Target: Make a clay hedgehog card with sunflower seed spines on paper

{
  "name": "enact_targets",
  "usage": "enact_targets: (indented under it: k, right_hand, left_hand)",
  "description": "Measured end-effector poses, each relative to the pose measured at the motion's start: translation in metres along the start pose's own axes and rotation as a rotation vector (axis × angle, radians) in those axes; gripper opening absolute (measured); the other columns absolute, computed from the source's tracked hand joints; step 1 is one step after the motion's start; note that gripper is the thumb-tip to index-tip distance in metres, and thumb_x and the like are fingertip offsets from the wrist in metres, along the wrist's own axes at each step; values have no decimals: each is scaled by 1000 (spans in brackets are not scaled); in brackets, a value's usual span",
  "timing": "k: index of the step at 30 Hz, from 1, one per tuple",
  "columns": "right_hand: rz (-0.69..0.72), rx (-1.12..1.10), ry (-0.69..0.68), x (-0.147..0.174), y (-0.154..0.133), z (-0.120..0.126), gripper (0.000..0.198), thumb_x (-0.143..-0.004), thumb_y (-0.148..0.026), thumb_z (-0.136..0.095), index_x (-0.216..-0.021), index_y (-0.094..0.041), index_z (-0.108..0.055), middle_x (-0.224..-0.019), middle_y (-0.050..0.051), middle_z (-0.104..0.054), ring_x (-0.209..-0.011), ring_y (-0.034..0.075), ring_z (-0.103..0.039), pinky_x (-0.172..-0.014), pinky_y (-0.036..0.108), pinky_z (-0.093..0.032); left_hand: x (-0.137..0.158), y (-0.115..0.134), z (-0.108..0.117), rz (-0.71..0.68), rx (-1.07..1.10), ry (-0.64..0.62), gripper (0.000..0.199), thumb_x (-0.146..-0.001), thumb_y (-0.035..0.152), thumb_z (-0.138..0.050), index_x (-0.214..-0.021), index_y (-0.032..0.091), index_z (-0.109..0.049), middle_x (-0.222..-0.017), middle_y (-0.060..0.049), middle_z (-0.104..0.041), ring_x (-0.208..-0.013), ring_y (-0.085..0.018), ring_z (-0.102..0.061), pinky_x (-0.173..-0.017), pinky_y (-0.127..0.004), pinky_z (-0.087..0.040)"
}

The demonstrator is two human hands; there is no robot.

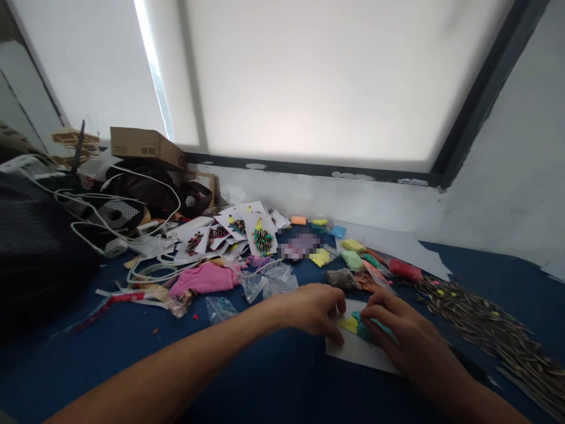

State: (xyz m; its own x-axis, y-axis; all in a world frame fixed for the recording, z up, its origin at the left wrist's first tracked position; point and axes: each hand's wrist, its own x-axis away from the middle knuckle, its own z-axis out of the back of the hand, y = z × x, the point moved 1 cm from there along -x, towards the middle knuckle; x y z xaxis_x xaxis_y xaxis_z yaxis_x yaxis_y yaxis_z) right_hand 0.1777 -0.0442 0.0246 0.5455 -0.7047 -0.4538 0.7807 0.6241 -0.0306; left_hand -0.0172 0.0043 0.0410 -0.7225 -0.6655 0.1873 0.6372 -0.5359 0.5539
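Observation:
A white card (342, 350) lies flat on the blue tabletop between my two hands. On it are a flattened piece of yellow clay (348, 325) and, touching its right side, a piece of teal clay (362, 331). My left hand (315, 311) rests at the card's left edge, thumb and fingers apart, holding nothing. Over the teal clay bends my right hand (404, 333), its fingers closed against the clay and partly covering it.
Sunflower seeds (477, 318) spread along the right. Behind the card lie wrapped clay packs, among them a red pack (405, 270) and a grey pack (339, 278). Farther left are finished clay-and-seed cards (260, 232), a pink cloth-like piece (205, 278), white cables and a cardboard box (145, 146).

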Motion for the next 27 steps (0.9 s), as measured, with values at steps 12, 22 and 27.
enact_targets:
  k: [12, 22, 27]
  right_hand:
    - [16, 7, 10, -8, 0, -14, 21, -89, -19, -45, -76, -21, -62, -91, 7, -59, -79, 18, -62, -68, 30, -52]
    - [4, 24, -39, -11, 0, -7, 21, -86, -17, -48, -76, -22, -65, -92, 7, -61, -77, 18, -63, -63, 29, -52]
    - [-60, -6, -94, -11, -2, -2, 17, -86, -18, -49, -81, -21, -66, -94, 8, -60, -79, 20, -64, -64, 31, -53]
  left_hand:
    - [-7, -8, -5, -23, -18, 18, 48, -64, 40, -73, -107, 22, -57, -99, -1, -63, -89, -19, -58, -67, -25, -42]
    - [-5, -6, -3, -26, -18, 9, 48, -65, 41, -73, -106, 22, -57, -98, -1, -63, -89, -19, -58, -68, -25, -42]
    - [-7, -7, -4, -40, -24, 11, 48, -64, 43, -74, -104, 22, -58, -98, -1, -62, -88, -19, -58, -68, -25, -42]
